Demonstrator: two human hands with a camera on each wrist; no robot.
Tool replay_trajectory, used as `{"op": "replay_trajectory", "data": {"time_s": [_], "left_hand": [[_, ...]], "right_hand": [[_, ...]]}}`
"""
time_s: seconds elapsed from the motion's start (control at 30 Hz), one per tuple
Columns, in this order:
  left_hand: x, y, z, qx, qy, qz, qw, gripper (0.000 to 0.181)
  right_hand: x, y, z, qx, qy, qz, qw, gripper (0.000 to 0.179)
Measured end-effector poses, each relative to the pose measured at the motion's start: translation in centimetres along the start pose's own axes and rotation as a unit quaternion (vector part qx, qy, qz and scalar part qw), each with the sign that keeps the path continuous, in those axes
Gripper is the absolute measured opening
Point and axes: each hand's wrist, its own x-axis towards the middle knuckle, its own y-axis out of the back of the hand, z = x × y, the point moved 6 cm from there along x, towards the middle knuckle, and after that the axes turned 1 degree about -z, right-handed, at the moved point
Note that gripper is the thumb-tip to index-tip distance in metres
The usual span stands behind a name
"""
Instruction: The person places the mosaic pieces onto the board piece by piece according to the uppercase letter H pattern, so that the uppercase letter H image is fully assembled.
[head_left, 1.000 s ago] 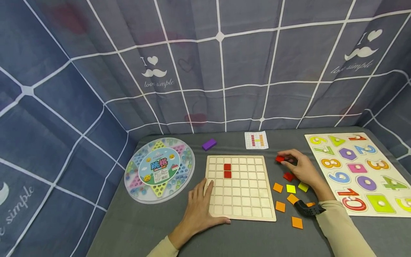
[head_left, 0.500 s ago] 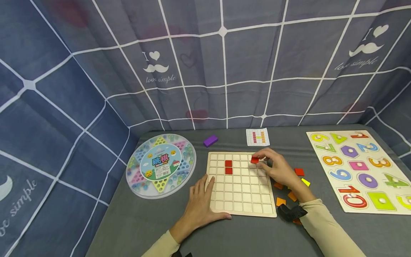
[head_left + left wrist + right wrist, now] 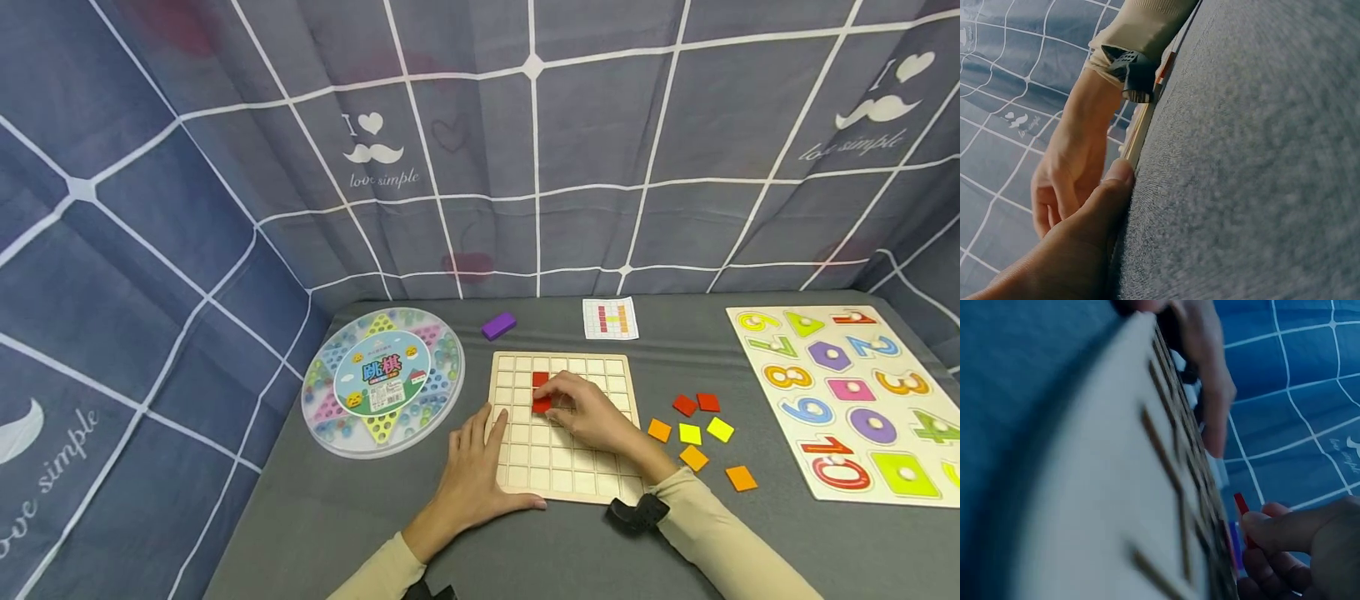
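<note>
A wooden grid board (image 3: 558, 487) lies on the grey cloth. My left hand (image 3: 474, 471) rests along its left side, fingers spread over the edge and thumb at the front edge. Between thumb and fingertips, my right hand (image 3: 592, 417) pinches a red square tile (image 3: 1240, 503), tilted on edge in the right wrist view, low over the board's upper middle. Another red tile (image 3: 540, 379) lies in a cell just beyond those fingertips. In the left wrist view, the left thumb (image 3: 1119, 172) touches the board's edge, and the right hand (image 3: 1063, 169) appears behind it.
Right of the board lie loose red tiles (image 3: 684, 405), yellow tiles (image 3: 720, 429) and orange tiles (image 3: 740, 478). A pattern card (image 3: 611, 308) and a purple block (image 3: 498, 326) lie behind. A round checkers box (image 3: 322, 429) stands left, a number puzzle board (image 3: 813, 400) right.
My right hand has carried the red tile leftward from beside the loose tiles, across the board, to the red tiles there. The left hand stays at the board's edge. The head view shifts slightly.
</note>
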Motion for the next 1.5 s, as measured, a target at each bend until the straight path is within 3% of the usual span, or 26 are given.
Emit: {"op": "replay_trajectory", "data": {"time_s": [0.17,0.57,0.77,1.03,1.5], "left_hand": [[0.19,-0.06,0.02,-0.001,0.003,-0.007,1.0,0.131],[0.25,-0.12,-0.06,0.004,0.009,-0.013,0.9999,0.132],[0.34,-0.17,0.01,0.001,0.01,-0.015,0.9998,0.132],[0.19,0.0,-0.09,-0.003,0.01,-0.014,0.9998,0.131],[0.22,-0.09,-0.14,-0.003,0.001,-0.004,1.0,0.131]], "right_hand": [[-0.41,-0.49,0.26,-0.021,0.017,-0.006,0.9996,0.028],[-0.52,-0.6,0.51,-0.023,-0.016,-0.031,0.9991,0.028],[-0.52,-0.6,0.47,-0.02,-0.008,-0.044,0.9988,0.024],[-0.38,-0.93,0.66,-0.018,0.015,-0.036,0.9991,0.028],[-0.39,-0.97,0.82,-0.016,-0.007,-0.035,0.9992,0.03]]}}
